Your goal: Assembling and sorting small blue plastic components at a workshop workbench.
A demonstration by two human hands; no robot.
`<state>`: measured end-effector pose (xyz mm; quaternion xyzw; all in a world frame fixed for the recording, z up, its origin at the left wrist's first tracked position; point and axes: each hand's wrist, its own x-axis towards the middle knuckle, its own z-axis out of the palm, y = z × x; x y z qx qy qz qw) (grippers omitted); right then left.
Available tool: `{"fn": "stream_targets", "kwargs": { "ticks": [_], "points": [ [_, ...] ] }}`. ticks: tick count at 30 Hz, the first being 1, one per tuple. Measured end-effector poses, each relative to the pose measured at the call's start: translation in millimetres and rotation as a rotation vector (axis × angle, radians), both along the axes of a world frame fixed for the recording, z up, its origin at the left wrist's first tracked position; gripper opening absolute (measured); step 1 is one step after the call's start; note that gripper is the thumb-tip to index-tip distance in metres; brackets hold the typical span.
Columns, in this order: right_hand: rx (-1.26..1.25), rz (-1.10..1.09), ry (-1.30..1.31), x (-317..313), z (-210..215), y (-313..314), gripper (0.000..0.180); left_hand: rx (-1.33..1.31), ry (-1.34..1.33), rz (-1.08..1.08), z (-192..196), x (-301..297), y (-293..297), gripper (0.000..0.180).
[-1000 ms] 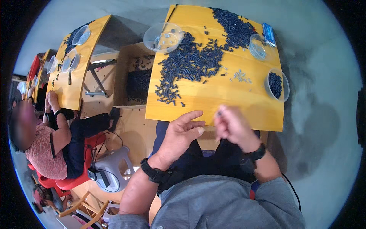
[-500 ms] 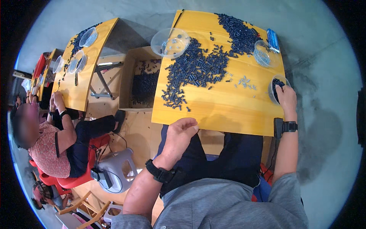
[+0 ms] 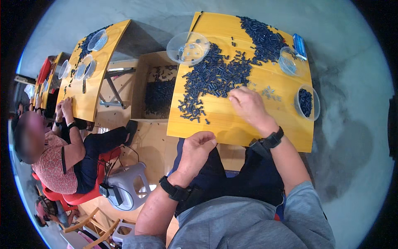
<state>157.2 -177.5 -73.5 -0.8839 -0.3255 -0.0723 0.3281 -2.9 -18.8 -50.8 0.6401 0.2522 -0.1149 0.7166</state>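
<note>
with fingers of the left hand drawn together at the tips, hanging by the near edge of the table, on the near side of the heap of black pieces. cannot tell whether gripping anything there, too small or hidden at this angle. with fingers of the right hand curled, reaching to the near right edge of the heap; cannot tell whether closed, holding something or even touching the heap, with the tips partly hidden

judging by the pose, most likely at the step of reaching for small parts by hand. calling next, presumably, for a fine pinch on one piece without dragging neighbours along

looking short, slim and tube-like, black to dark navy, tumbled in no order mid-heap and thinning to loose singles along the near left fringe

right of the heap, a loose scatter of silvery pieces; farther right of the heap, a clear tub holding similar black pieces. beyond and to the right of the heap, a second dark pile, seemingly running into the first. left of the heap and lower down, a cardboard box with more dark pieces inside
</note>
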Motion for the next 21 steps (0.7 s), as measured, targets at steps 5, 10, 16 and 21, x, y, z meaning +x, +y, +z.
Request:
{"fn": "stream_targets", "kwargs": {
  "ticks": [5, 10, 16, 21],
  "points": [
    [-0.132, 0.043, 0.03, -1, -5, 27, 0.009, 0.028, 0.006, 0.013, -1, -1, 1, 0.021],
    [-0.222, 0.07, -0.02, 5, -12, 39, 0.013, 0.042, -0.02, 0.004, -7, 0, 4, 0.021],
    [-0.262, 0.046, -0.02, 5, -22, 40, 0.016, 0.072, -0.031, 0.029, -11, -1, 5, 0.022],
    [-0.229, 0.012, -0.054, -2, -24, 34, 0.015, 0.075, -0.007, 0.022, -7, 0, 4, 0.02]
  ]
}}
